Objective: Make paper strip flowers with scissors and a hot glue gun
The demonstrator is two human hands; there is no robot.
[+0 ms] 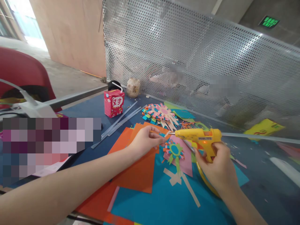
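My right hand grips the handle of a yellow glue gun, whose nozzle points left toward my left hand. My left hand pinches a small strip of coloured paper right at the nozzle tip. Just below the two hands lies a small green and blue paper flower on a pink sheet. A clear glue stick sticks out of the back of the gun to the right.
Orange sheets and a blue sheet cover the dark table. A pile of finished paper flowers, loose glue sticks, a red carton and a jar lie beyond. A perforated metal screen closes the far side.
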